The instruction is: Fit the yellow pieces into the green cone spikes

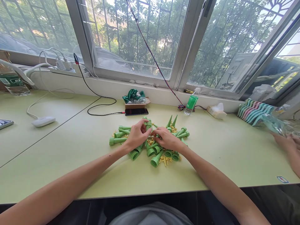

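A loose pile of green plastic watering spikes [155,161] with wide ribbed caps, mixed with small yellow plastic pieces [165,160], lies in front of me. My left hand [136,135] is closed around a green spike [148,124] at the back of the pile, its ribbed end up. Just to the right, my right hand [166,138] is closed, its fingertips pinched close to my left thumb. Whatever sits between those fingertips is too small to make out. Two pointed spike tips [172,120] stick up behind my right hand.
Behind the pile are a phone [136,112] on a cable and a small box [134,106] with green wrapping. A water bottle [191,101] and tissue pack [217,111] stand along the wall. At right, another person's hands [287,145] are near pastel hangers [255,111].
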`<action>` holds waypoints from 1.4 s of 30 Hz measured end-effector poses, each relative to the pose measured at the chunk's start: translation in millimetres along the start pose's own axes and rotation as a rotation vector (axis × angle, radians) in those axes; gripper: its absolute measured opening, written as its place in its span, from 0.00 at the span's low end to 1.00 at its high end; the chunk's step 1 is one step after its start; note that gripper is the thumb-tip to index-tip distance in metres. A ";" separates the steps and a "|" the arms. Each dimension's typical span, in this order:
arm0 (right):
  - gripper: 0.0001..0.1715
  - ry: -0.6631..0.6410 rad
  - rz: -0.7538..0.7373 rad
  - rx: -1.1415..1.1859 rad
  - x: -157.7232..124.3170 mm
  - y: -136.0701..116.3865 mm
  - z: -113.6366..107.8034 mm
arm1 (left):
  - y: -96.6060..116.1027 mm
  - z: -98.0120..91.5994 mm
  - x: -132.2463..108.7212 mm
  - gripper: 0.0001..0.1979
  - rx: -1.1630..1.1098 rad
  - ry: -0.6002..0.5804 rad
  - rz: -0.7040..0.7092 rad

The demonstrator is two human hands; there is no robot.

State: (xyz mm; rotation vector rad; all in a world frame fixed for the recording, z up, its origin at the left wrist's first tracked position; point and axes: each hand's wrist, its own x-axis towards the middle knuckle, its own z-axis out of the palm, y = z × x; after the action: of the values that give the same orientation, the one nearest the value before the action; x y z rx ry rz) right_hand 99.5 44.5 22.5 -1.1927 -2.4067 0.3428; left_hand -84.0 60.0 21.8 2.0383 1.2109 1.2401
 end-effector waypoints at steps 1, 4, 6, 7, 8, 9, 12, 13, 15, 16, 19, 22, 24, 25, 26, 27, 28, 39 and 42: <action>0.10 -0.005 -0.001 -0.009 0.3 0.7 0.2 | -0.2 -0.1 0.1 0.15 -0.001 0.002 0.001; 0.10 -0.031 -0.018 -0.032 1.1 2.5 0.2 | -0.5 -0.1 0.3 0.15 0.001 0.008 0.000; 0.10 -0.050 -0.025 -0.038 1.3 2.8 -0.4 | -0.5 -0.1 0.3 0.15 -0.001 0.006 0.000; 0.09 -0.056 -0.024 -0.038 1.3 2.6 -0.8 | -0.4 -0.1 0.3 0.15 -0.002 0.004 -0.001; 0.09 -0.059 -0.020 -0.036 1.2 2.3 -1.2 | -0.2 -0.1 0.2 0.15 -0.003 0.003 0.000; 0.08 -0.060 -0.014 -0.032 1.2 1.9 -1.5 | -0.1 -0.1 0.2 0.15 -0.004 0.002 0.001; 0.07 -0.055 0.005 -0.021 1.0 1.0 -2.0 | 0.2 -0.3 0.2 0.14 0.001 0.003 0.002; 0.06 -0.053 0.008 -0.017 0.9 0.8 -2.1 | 0.4 -0.3 0.1 0.14 0.004 0.004 0.001; 0.05 -0.048 0.013 -0.009 0.6 0.6 -2.1 | 0.7 -0.4 0.0 0.14 0.006 0.003 0.000; 0.05 -0.045 0.015 -0.006 0.5 0.6 -2.1 | 0.8 -0.4 0.0 0.14 0.005 0.002 -0.001; 0.04 -0.037 0.013 0.003 0.0 0.9 -2.0 | 1.0 -0.3 -0.1 0.14 0.001 0.000 -0.001; 0.03 -0.028 0.003 0.007 -0.5 1.1 -1.7 | 0.8 0.0 0.0 0.15 0.003 0.002 -0.002; 0.02 -0.023 0.000 0.008 -0.7 0.9 -1.6 | 0.7 0.1 0.1 0.15 0.002 0.000 -0.003; 0.01 -0.021 -0.002 0.009 -0.8 0.7 -1.6 | 0.7 0.1 0.1 0.15 0.001 -0.002 -0.003; 0.01 -0.018 -0.004 0.009 -0.8 0.5 -1.6 | 0.8 0.0 0.1 0.15 -0.001 -0.004 -0.003; 0.01 -0.014 -0.006 0.009 -0.8 0.3 -1.5 | 0.8 -0.2 0.1 0.15 -0.003 -0.006 -0.002; 0.02 -0.011 -0.008 0.009 -0.8 0.1 -1.3 | 0.9 -0.4 0.0 0.15 -0.005 -0.007 -0.002; 0.05 0.065 0.030 -0.009 2.8 3.4 8.0 | 0.5 0.7 0.4 0.15 -0.006 0.001 -0.007; 0.08 0.079 0.053 -0.001 5.3 3.3 9.3 | 0.6 1.3 0.0 0.15 -0.006 0.000 -0.008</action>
State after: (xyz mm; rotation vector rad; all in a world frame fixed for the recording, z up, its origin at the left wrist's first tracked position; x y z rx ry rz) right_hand 94.5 50.4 14.4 -1.2485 -2.3114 0.3049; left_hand -82.6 59.7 21.6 2.0275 1.2129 1.2380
